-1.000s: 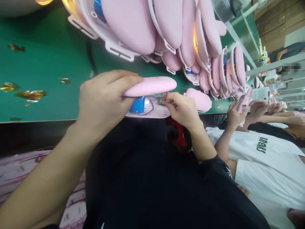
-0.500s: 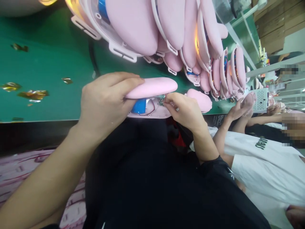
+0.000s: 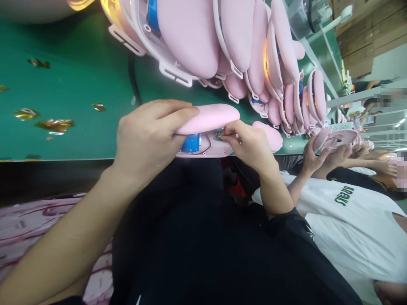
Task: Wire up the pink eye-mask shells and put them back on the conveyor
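My left hand [image 3: 152, 137] is closed on a pink plastic casing, gripping its rounded upper shell [image 3: 211, 117] and holding it raised over the lower shell [image 3: 211, 151]. Between the two halves a blue block [image 3: 191, 143], dark wires and a small green circuit board [image 3: 218, 136] show. My right hand [image 3: 249, 142] pinches at the board end of the casing. Its thumb and fingertips are together, and whatever they hold is too small to make out. The casing sits at the table's front edge.
Several similar pink casings [image 3: 189, 38] are piled along the green table [image 3: 95, 140]. Bits of gold film [image 3: 57, 125] lie at the left, near a black cable [image 3: 132, 80]. At the right a co-worker in a white shirt [image 3: 330, 207] holds a casing [image 3: 338, 139].
The view has shifted slightly, so most things sit a little further right. Both my hands keep their places on the casing. The co-worker's casing now appears opened out.
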`<state>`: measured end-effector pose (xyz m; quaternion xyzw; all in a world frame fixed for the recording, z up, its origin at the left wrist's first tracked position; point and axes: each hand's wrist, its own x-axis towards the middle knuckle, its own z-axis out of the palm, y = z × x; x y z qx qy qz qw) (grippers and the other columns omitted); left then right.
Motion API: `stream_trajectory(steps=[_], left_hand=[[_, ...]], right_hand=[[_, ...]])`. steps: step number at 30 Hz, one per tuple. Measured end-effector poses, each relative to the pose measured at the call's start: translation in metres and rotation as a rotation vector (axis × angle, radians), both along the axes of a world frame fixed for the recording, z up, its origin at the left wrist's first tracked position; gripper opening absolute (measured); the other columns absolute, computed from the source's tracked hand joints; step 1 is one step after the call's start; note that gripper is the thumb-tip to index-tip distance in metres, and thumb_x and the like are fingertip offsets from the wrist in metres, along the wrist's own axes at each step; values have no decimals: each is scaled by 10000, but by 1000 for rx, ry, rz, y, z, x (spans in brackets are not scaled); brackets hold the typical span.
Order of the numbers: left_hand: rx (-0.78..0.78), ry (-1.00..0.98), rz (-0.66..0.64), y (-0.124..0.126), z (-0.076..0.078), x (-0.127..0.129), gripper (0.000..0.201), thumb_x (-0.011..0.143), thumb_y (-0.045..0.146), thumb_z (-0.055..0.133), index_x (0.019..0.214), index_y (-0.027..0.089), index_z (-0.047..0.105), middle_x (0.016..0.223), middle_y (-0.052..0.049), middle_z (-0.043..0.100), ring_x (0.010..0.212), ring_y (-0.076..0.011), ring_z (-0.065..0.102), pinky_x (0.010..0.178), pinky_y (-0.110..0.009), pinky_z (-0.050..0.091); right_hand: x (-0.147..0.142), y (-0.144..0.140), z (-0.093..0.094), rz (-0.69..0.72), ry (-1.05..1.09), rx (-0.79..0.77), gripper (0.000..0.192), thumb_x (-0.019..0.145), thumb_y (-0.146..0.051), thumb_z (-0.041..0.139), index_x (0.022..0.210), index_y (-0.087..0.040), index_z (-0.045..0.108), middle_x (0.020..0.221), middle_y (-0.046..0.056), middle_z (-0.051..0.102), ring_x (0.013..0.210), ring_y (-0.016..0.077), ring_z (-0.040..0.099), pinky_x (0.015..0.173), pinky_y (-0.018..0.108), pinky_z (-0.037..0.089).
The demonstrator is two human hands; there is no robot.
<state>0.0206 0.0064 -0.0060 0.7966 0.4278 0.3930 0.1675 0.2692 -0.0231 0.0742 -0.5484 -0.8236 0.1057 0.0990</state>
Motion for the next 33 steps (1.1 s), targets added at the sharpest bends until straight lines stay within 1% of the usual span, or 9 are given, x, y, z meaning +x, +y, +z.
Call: stream_trajectory(steps=[4, 9, 12, 17, 20, 23, 28, 30, 33], left_hand=[[3, 7, -2, 0, -1, -1, 388, 1078, 170, 495, 1378, 242, 730, 1393, 28, 737, 1334, -209, 714, 1063, -364, 620], [43, -5, -3, 1, -1, 1, 360, 1065, 137, 531, 1344, 215, 745, 1372, 3, 756, 1305, -219, 731, 1050, -367, 631], [60, -29, 14, 1, -2, 2, 361, 1050, 117, 558, 1342, 216, 747, 1365, -1, 762, 1292, -228, 738, 1038, -372, 637], [93, -44, 33, -1, -6, 6, 415, 982, 38, 572, 1314, 204, 758, 1346, -24, 774, 1285, -218, 735, 1059, -348, 626], [122, -40, 15, -1, -9, 6, 471, 958, 8, 548, 1316, 226, 763, 1363, -10, 771, 1307, -196, 722, 1116, -327, 597], [121, -40, -1, -5, -7, 4, 521, 990, 56, 542, 1408, 300, 735, 1387, 12, 763, 1311, -194, 722, 1134, -320, 586], [-25, -18, -12, -4, -2, 2, 605, 1035, 246, 495, 1555, 546, 570, 1443, 104, 726, 1304, -283, 735, 1096, -500, 639], [-30, -24, -9, -2, 0, 3, 572, 1027, 303, 470, 1526, 553, 593, 1414, 115, 740, 1285, -327, 748, 1044, -581, 662], [-10, -23, -18, -1, 1, 3, 524, 1023, 342, 413, 1467, 474, 657, 1426, 108, 734, 1312, -354, 734, 1037, -638, 651]], right_hand=[[-3, -1, 6, 25, -122, 15, 184, 1060, -113, 529, 979, -205, 666, 862, -32, 725, 744, 102, 599, 664, 251, 329], [-12, 4, 15, 89, -293, 50, 242, 1066, -77, 489, 1009, -211, 683, 849, -26, 709, 745, 119, 582, 653, 269, 329], [-10, 4, 5, 150, -310, 192, 237, 1095, -94, 503, 1026, -201, 703, 872, -3, 737, 814, 146, 643, 698, 273, 433], [0, -19, -24, 274, -172, 506, 276, 1068, -39, 518, 1227, -137, 720, 1042, 68, 833, 1065, 188, 762, 980, 308, 596], [-4, -32, -29, 233, -255, 487, 342, 1043, -67, 521, 1343, -87, 685, 1191, 132, 827, 1203, 244, 755, 1026, 364, 617], [-12, -36, -23, 251, -324, 406, 379, 1058, -117, 463, 1367, -62, 675, 1157, 148, 824, 1162, 260, 768, 977, 385, 651], [-13, -36, -24, 243, -402, 379, 440, 1055, -158, 418, 1353, 0, 700, 1227, 175, 829, 1173, 277, 783, 1054, 378, 644], [-7, -39, -30, 221, -376, 343, 456, 1047, -160, 426, 1380, 11, 687, 1313, 184, 812, 1247, 274, 764, 1121, 366, 613], [7, -50, -35, 206, -203, 344, 446, 1038, -163, 446, 1385, -49, 701, 1428, 147, 773, 1346, 228, 717, 1212, 327, 543]])
